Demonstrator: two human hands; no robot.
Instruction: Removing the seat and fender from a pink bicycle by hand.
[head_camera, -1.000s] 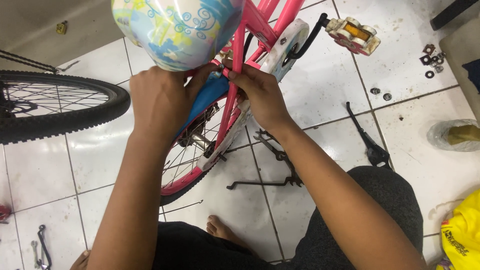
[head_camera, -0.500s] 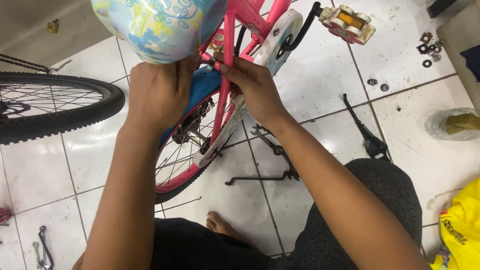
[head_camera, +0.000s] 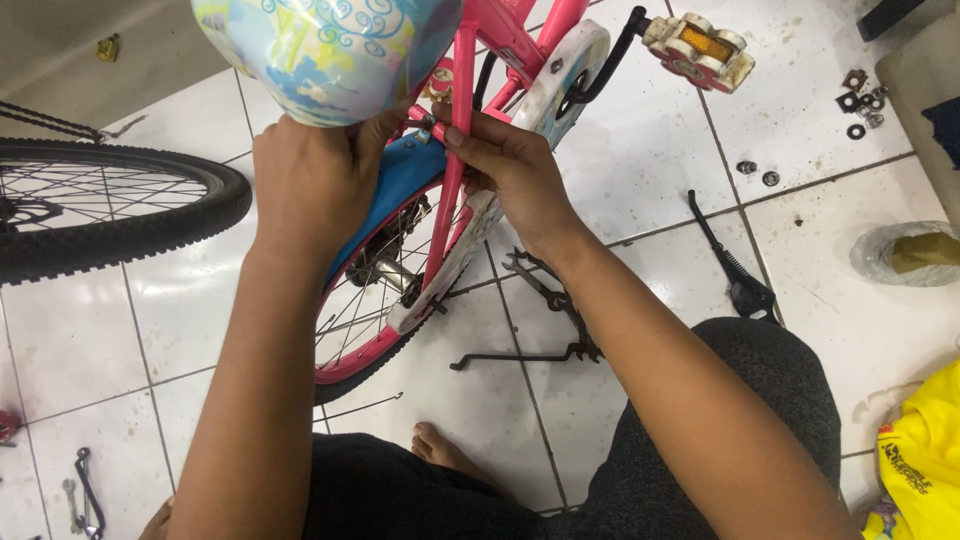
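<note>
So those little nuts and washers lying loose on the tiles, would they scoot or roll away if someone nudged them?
Probably. The nuts and washers are small, round metal pieces lying on smooth glossy tiles, so a nudge would likely send them sliding, and one tipped on edge could roll. They look stiff and light, and, lying flat, perhaps fiddly to pick up.

bright, even overhead light; soft shadows under the arms, mild sheen on the white floor tiles (head_camera: 640, 190), sharp focus, slight edge distortion.

One head-worn camera looks steeply down, close over both forearms, at a pink bicycle frame (head_camera: 462, 150) on the tiled floor (head_camera: 640, 190)
</note>
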